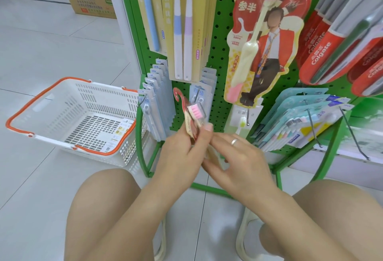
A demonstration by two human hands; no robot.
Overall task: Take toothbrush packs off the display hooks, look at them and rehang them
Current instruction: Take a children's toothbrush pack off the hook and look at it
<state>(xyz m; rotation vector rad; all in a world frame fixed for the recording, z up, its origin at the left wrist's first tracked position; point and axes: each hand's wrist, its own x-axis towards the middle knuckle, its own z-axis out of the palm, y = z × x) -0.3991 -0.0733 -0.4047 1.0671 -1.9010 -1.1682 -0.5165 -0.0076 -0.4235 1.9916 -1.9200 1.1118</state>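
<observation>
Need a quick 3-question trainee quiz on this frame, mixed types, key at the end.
1. True or false: the shopping basket sits on the floor beside the green pegboard rack.
2. Which hands hold the pink-bristled toothbrush pack? A left only, B right only, C both.
3. Fill in: the brand printed on the red packs at upper right is ____.

Key: 1 true. 2 C: left hand and right hand both grip it. 3 Colgate.
</observation>
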